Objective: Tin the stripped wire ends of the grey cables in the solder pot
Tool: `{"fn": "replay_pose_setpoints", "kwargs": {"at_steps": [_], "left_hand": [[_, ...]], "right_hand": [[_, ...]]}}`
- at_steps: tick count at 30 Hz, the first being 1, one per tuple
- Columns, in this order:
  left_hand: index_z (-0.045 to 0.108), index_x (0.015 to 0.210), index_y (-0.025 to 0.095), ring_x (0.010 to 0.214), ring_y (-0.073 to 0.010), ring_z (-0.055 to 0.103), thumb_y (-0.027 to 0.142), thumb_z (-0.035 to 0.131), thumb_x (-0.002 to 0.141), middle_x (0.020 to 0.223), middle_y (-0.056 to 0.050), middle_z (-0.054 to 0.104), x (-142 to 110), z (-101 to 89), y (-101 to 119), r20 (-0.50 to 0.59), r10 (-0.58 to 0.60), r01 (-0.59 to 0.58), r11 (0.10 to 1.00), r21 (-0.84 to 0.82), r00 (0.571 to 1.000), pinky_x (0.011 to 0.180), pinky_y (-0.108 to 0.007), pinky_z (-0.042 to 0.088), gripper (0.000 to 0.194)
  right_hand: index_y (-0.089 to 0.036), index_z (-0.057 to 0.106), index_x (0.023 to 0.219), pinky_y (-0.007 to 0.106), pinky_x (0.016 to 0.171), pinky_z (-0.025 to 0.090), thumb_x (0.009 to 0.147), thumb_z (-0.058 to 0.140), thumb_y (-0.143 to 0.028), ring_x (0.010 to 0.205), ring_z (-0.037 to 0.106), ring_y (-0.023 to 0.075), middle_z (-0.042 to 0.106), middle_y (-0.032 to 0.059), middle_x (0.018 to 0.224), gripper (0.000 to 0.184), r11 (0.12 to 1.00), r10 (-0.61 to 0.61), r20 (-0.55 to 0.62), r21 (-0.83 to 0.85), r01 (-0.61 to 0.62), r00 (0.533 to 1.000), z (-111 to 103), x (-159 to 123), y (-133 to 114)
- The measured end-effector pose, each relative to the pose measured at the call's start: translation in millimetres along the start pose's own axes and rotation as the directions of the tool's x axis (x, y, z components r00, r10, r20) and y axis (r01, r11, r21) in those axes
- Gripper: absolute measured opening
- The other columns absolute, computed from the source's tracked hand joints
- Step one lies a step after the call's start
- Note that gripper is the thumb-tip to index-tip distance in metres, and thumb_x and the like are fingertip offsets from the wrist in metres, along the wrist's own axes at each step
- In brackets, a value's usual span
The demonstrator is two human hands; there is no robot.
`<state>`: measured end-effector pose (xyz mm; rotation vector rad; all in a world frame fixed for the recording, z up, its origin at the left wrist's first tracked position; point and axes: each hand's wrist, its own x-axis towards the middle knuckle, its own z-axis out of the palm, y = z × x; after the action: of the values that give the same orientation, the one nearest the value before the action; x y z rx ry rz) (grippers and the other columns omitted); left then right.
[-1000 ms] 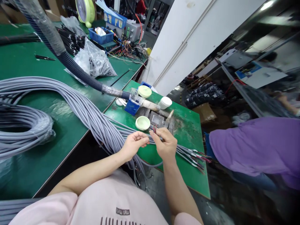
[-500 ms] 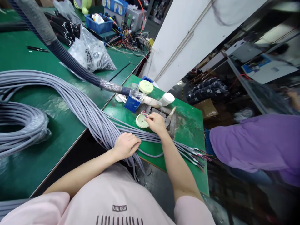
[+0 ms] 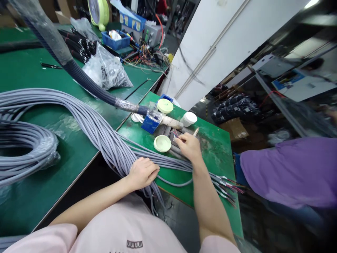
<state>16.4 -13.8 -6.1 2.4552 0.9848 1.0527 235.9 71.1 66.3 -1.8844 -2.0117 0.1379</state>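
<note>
My left hand point(image 3: 143, 173) is curled over the thick bundle of grey cables point(image 3: 116, 151) at the table's near edge. My right hand point(image 3: 188, 147) is closed in a pinch on a cable end, from which thin coloured wires point(image 3: 174, 133) poke out. Those wires are over a dark metal fixture, partly hidden by my hand, below the mouth of the extraction hose point(image 3: 172, 121). Left of that hand sits a round cream dish point(image 3: 162, 143). Beyond my right forearm, other stripped cable ends point(image 3: 228, 186) fan out with red and dark wires.
A blue box point(image 3: 150, 123) props the hose. Behind stand a pale yellow lid point(image 3: 165, 105) and a white jar point(image 3: 189, 118). A coiled cable point(image 3: 28, 144) and a bag of small parts point(image 3: 107, 72) lie on the left table. A person in purple point(image 3: 292, 172) is at right.
My right hand has moved the wire ends from above the cream dish rightward to the dark fixture by the hose mouth. My left hand keeps its place on the bundle. The view has shifted slightly.
</note>
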Motion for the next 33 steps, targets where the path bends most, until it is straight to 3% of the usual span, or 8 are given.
{"fn": "replay_pose_setpoints", "kwargs": {"at_steps": [4,10,20,33], "left_hand": [[0.065,0.085,0.019,0.066,-0.016,0.055,0.023,0.047,0.092,0.068,-0.004,0.065,1,0.1,2,-0.05,0.023,-0.022,1.0,0.016,0.999,0.061,-0.032,0.031,0.02],[0.063,0.083,0.019,0.064,-0.0149,0.055,0.022,0.048,0.092,0.066,-0.002,0.064,1,3.1,2,-0.129,0.059,-0.054,0.998,0.039,0.99,0.06,-0.031,0.031,0.017],[0.062,0.086,0.018,0.065,-0.0145,0.056,0.019,0.053,0.09,0.071,-0.001,0.068,5,1.3,2,-0.122,0.088,-0.084,0.996,0.036,0.989,0.062,-0.03,0.034,0.01],[0.063,0.087,0.018,0.067,-0.0148,0.057,0.019,0.053,0.09,0.072,-0.001,0.068,4,1.9,2,-0.101,0.082,-0.08,0.996,0.025,0.991,0.063,-0.03,0.034,0.01]], "right_hand": [[-0.019,0.056,0.051,0.028,0.057,0.03,0.076,0.051,-0.04,0.06,0.048,0.0158,0.055,0.0036,0.062,0.033,0.988,0.126,-0.061,-0.085,-0.131,0.99,-12,5,29],[-0.019,0.058,0.046,0.026,0.053,0.029,0.073,0.053,-0.036,0.057,0.05,0.016,0.061,0.0049,0.059,0.032,0.959,0.22,-0.044,-0.173,-0.224,0.975,-3,15,51],[-0.019,0.075,0.074,0.026,0.063,0.037,0.081,0.055,-0.034,0.08,0.065,0.0208,0.075,0.0088,0.085,0.025,0.896,0.38,0.04,-0.264,-0.357,0.924,11,22,64],[-0.02,0.074,0.07,0.026,0.063,0.039,0.08,0.057,-0.031,0.078,0.065,0.0205,0.074,0.0076,0.08,0.023,0.897,0.383,0.047,-0.255,-0.36,0.922,8,22,61]]}}
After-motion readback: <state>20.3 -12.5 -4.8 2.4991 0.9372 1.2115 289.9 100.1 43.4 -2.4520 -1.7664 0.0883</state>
